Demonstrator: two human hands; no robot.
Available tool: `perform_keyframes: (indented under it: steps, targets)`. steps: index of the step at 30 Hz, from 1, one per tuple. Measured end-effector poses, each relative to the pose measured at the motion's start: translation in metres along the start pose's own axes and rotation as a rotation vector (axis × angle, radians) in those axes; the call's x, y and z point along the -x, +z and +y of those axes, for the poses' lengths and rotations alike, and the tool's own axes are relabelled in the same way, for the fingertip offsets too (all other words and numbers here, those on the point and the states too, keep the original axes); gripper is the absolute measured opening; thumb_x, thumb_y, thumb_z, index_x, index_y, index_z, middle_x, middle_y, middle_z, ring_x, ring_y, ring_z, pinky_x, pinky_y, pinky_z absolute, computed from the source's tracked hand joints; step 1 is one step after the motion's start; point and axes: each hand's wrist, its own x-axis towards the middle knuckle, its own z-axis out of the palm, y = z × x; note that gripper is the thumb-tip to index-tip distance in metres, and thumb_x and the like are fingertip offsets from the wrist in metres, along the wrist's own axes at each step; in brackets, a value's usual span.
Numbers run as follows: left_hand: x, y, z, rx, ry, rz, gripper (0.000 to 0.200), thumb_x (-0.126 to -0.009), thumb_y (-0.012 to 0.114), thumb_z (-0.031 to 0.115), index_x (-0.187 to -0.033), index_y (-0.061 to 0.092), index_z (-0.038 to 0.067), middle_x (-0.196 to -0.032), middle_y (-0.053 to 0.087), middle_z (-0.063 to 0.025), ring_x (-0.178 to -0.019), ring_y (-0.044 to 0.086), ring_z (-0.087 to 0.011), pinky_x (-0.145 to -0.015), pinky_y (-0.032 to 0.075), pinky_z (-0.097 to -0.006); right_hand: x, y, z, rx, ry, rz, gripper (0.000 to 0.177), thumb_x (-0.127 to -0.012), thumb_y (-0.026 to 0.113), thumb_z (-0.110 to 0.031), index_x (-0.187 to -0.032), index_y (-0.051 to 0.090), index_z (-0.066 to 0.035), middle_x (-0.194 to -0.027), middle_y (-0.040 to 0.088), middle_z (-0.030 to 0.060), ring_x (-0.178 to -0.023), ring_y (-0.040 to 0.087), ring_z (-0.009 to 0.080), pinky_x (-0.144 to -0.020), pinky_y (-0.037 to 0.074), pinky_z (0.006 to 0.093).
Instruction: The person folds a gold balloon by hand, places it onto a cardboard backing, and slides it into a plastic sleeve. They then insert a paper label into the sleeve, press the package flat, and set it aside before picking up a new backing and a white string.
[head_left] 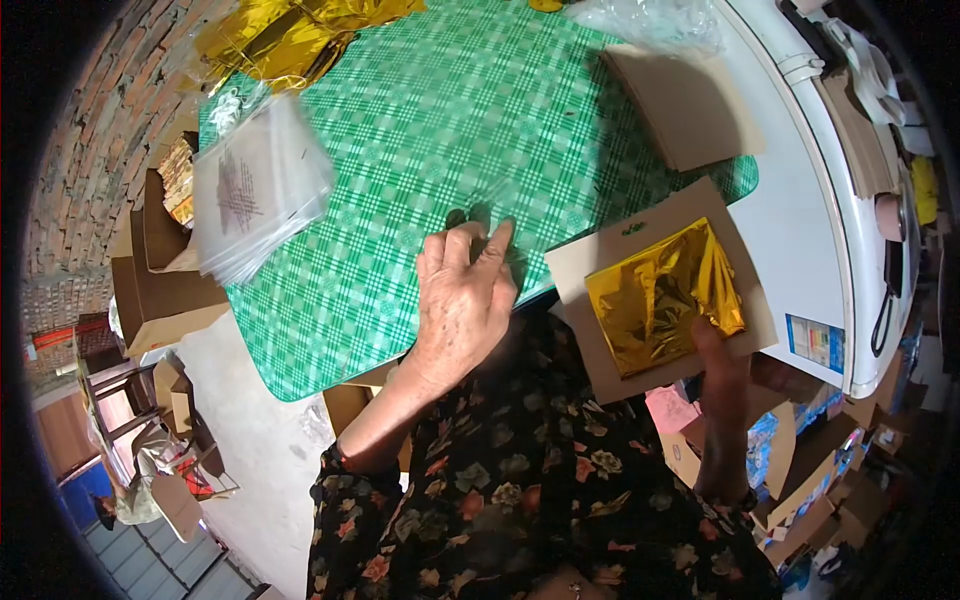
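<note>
My right hand [712, 350] grips a square brown cardboard sheet [572, 285] at its lower right, the thumb lying over a folded piece of shiny gold foil [640, 310] on the sheet. Behind the card the other fingers are hidden. Small dark green marks show near the sheet's upper edge. My left hand [465, 290] rests at the near edge of the table on the green checked tablecloth [400, 150]. Its fingers are bent and somewhat apart, fingertips down on the cloth, and I see nothing held in them.
A stack of clear plastic bags [265, 185] lies on the table's left. Gold foil [290, 40] is heaped at the far left. Brown cardboard sheets [690, 110] and clear plastic wrap [655, 22] lie far right, beside a white appliance [800, 230]. Open boxes [165, 285] stand at left; another person [145, 480] is beyond.
</note>
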Motion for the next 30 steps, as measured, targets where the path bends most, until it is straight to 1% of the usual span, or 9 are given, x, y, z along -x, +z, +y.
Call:
perform_keyframes:
  steps: [1, 4, 6, 10, 14, 16, 20, 23, 30]
  targets:
    - [-0.002, 0.0, 0.001, 0.003, -0.006, 0.005, 0.045, -0.09, 0.062, 0.005, -0.134, 0.068, -0.002, -0.114, 0.059, -0.0186, -0.103, 0.052, -0.0327, -0.096, 0.044, -0.0438, -0.003, -0.005, 0.016, 0.03, 0.001, -0.06, 0.05, -0.102, 0.064, -0.01, -0.147, 0.049, 0.003, -0.135, 0.061, 0.0104, -0.12, 0.06, 0.0186, -0.102, 0.05, 0.0336]
    - [-0.003, 0.007, -0.001, -0.016, -0.004, 0.061, 0.046, -0.086, 0.066, 0.005, -0.131, 0.07, -0.004, -0.108, 0.056, -0.015, -0.102, 0.053, -0.0306, -0.091, 0.045, -0.0426, 0.001, 0.01, 0.022, 0.033, -0.037, -0.091, 0.048, -0.102, 0.064, -0.009, -0.146, 0.049, 0.002, -0.135, 0.061, 0.0097, -0.121, 0.06, 0.0179, -0.102, 0.05, 0.0334]
    - [-0.004, 0.009, -0.005, 0.005, -0.016, 0.076, 0.045, -0.087, 0.065, 0.006, -0.131, 0.069, -0.005, -0.106, 0.055, -0.0148, -0.101, 0.052, -0.0308, -0.088, 0.045, -0.0423, 0.001, 0.008, 0.027, 0.419, -0.264, -0.16, 0.042, -0.1, 0.066, -0.007, -0.14, 0.056, 0.002, -0.133, 0.063, 0.0114, -0.123, 0.06, 0.0221, -0.104, 0.049, 0.0372]
    - [-0.006, 0.008, -0.005, 0.067, -0.079, 0.123, 0.043, -0.089, 0.064, 0.006, -0.13, 0.07, -0.006, -0.101, 0.055, -0.0143, -0.1, 0.051, -0.0309, -0.083, 0.047, -0.0423, 0.004, 0.027, 0.012, 0.179, -0.08, -0.231, 0.036, -0.1, 0.065, -0.006, -0.135, 0.062, 0.002, -0.132, 0.063, 0.0178, -0.127, 0.06, 0.0345, -0.111, 0.044, 0.0474]
    - [-0.01, 0.003, 0.002, 0.06, -0.099, 0.066, 0.038, -0.09, 0.065, 0.007, -0.126, 0.072, -0.005, -0.091, 0.055, -0.0133, -0.093, 0.053, -0.031, -0.081, 0.048, -0.0426, 0.002, 0.037, 0.016, 0.169, -0.102, -0.38, 0.036, -0.107, 0.06, -0.012, -0.139, 0.055, 0.003, -0.134, 0.062, 0.015, -0.123, 0.061, 0.0273, -0.107, 0.047, 0.0391]
    - [-0.011, 0.001, 0.004, 0.047, -0.103, 0.01, 0.036, -0.091, 0.066, 0.008, -0.124, 0.073, -0.004, -0.086, 0.055, -0.0129, -0.088, 0.054, -0.0314, -0.08, 0.048, -0.0426, -0.004, 0.048, 0.014, 0.076, -0.064, -0.355, 0.038, -0.106, 0.06, -0.012, -0.14, 0.054, 0.003, -0.134, 0.062, 0.0131, -0.121, 0.061, 0.0245, -0.106, 0.048, 0.0384]
    - [-0.016, -0.003, 0.003, -0.021, -0.014, 0.032, 0.02, -0.088, 0.07, 0.01, -0.103, 0.071, -0.002, -0.089, 0.065, -0.0158, -0.087, 0.065, -0.0342, -0.078, 0.054, -0.0448, -0.017, 0.048, 0.002, -0.007, 0.146, -0.349, 0.043, -0.104, 0.063, -0.017, -0.142, 0.053, 0.002, -0.131, 0.063, 0.0086, -0.119, 0.059, 0.0197, -0.104, 0.047, 0.0347]
    - [-0.024, -0.007, 0.006, -0.034, -0.093, -0.138, 0.019, -0.09, 0.07, 0.011, -0.105, 0.064, 0.001, -0.094, 0.069, -0.0192, -0.09, 0.069, -0.0384, -0.077, 0.056, -0.0475, -0.028, 0.046, -0.001, -0.036, 0.214, -0.385, 0.046, -0.103, 0.064, -0.017, -0.144, 0.052, 0.001, -0.133, 0.063, 0.0072, -0.121, 0.059, 0.0189, -0.106, 0.046, 0.0341]
    - [-0.058, 0.008, -0.007, -0.091, -0.034, -0.031, 0.017, -0.085, 0.071, 0.012, -0.096, 0.06, 0.003, -0.088, 0.07, -0.0172, -0.085, 0.07, -0.0367, -0.07, 0.057, -0.0468, -0.061, 0.06, 0.0, -0.159, 0.142, -0.509, 0.05, -0.104, 0.063, -0.02, -0.149, 0.05, -0.002, -0.137, 0.062, 0.0053, -0.125, 0.058, 0.0169, -0.11, 0.045, 0.0348]
